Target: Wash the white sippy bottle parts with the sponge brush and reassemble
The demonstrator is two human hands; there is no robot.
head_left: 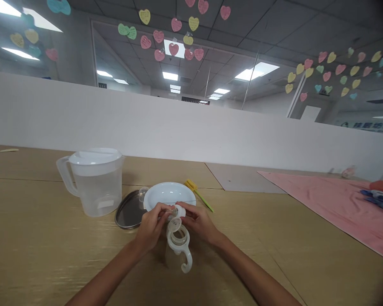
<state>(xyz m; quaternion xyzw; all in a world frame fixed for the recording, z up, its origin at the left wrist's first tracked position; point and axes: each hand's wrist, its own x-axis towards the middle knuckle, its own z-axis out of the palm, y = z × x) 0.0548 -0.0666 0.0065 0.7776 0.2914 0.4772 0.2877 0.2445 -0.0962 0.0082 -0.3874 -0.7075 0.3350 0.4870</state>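
In the head view, both my hands meet over the table in front of a white bowl [170, 187]. My right hand [199, 222] grips a white bottle collar [181, 211] with its fingers. My left hand [152, 225] is closed, fingertips pinching a small clear piece at the collar's left side; its exact shape is partly hidden. Just below the fingers is a translucent round disc [175, 224], which seems to overlap the bottle's far rim. The clear feeding bottle [172, 256] stands uncapped, with a white hooked handle [187, 262] around its neck.
A lidded clear pitcher [98, 187] stands at left. Beside it lies a dark round tray [129, 212] with a clear dome-shaped cap [143, 194]. A yellow-headed brush [199, 194] with a green handle lies right of the bowl. Pink cloth [332, 199] covers the right side.
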